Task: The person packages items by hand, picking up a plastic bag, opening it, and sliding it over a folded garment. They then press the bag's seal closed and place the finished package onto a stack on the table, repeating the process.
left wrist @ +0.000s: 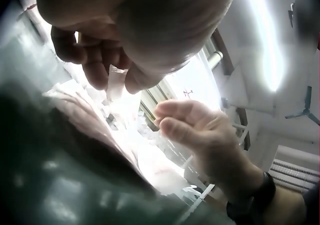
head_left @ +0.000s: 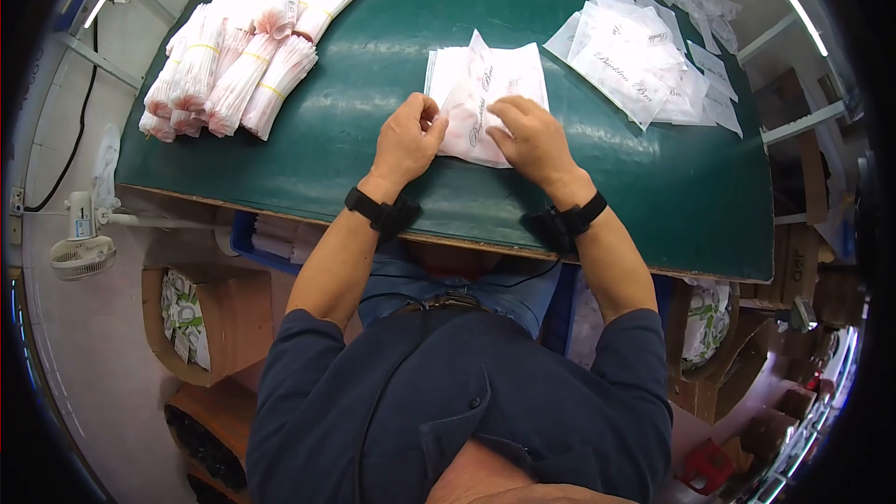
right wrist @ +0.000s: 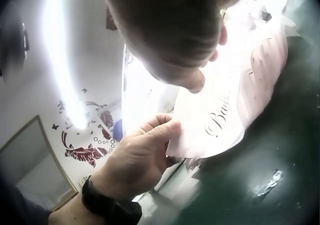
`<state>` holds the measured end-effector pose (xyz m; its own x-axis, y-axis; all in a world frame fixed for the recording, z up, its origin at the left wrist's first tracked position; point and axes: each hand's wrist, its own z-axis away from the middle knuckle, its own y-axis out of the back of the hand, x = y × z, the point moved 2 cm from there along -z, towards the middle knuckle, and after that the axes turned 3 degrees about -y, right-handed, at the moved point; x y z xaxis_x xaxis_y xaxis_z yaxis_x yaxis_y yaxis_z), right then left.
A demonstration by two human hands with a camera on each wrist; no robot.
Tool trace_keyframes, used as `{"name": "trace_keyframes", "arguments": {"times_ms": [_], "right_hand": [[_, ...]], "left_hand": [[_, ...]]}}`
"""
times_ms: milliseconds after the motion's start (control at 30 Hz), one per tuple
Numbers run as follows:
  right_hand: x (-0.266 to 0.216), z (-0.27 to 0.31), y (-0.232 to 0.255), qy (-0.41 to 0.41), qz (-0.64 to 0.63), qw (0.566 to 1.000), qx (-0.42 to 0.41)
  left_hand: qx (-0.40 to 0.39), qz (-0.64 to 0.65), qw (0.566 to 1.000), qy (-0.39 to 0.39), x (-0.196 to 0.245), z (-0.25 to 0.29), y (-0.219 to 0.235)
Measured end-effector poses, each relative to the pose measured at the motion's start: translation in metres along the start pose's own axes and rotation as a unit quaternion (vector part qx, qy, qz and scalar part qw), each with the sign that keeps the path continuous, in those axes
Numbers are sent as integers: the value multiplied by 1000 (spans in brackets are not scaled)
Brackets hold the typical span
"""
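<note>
From up here I see the left hand [head_left: 408, 142] and right hand [head_left: 532, 142] on either side of a thin printed sheet [head_left: 464, 107], raised over a flat stack [head_left: 529, 70] at the near part of the table [head_left: 392, 28]. The right wrist view shows what the head view hides: the left thumb and fingers pinch the sheet's edge. The right fingers are half bent, thumb near fingertip; whether they grip anything I can't tell. Only that wrist camera catches the red fish decal [right wrist: 85, 155] on the wall; only the left one, the ceiling fan [left wrist: 307, 109].

The sheet is pale and filmy, gently buckled, with black script. The table is glossy green. Rolled, pleated bundles [head_left: 210, 65] sit leftward under yellow bands; slick loose sheets [head_left: 621, 61] overlap at right.
</note>
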<state>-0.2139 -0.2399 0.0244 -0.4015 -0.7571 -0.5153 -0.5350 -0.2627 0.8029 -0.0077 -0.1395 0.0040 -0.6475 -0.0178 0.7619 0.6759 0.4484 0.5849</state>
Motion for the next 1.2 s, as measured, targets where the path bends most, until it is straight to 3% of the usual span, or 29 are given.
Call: {"name": "trace_keyframes", "arguments": {"times_ms": [100,133,233,367,500,633,933,1033,1200], "right_hand": [[-47,-13,31,154,64,952,256],[-46,-10,31,151,63,953,254],[-41,-12,31,192,105,968,125],[-41,-7,37,184,37,975,117],[-38,1,37,170,58,981,77],[-60,11,27,199,37,966,164],[-65,18,-3,199,16,966,164],[-61,20,-7,158,-9,979,130],[-62,18,5,173,19,981,86]], "left_hand": [[-1,82,994,-67,28,10,5],[-4,83,994,-65,34,17,8],[24,96,990,-105,48,27,19],[33,80,992,-95,44,46,25],[17,84,992,-95,38,56,28],[23,86,994,-64,36,60,30],[40,119,991,-45,39,66,26],[35,123,991,-40,40,67,26],[26,129,988,-82,35,73,24]]}}
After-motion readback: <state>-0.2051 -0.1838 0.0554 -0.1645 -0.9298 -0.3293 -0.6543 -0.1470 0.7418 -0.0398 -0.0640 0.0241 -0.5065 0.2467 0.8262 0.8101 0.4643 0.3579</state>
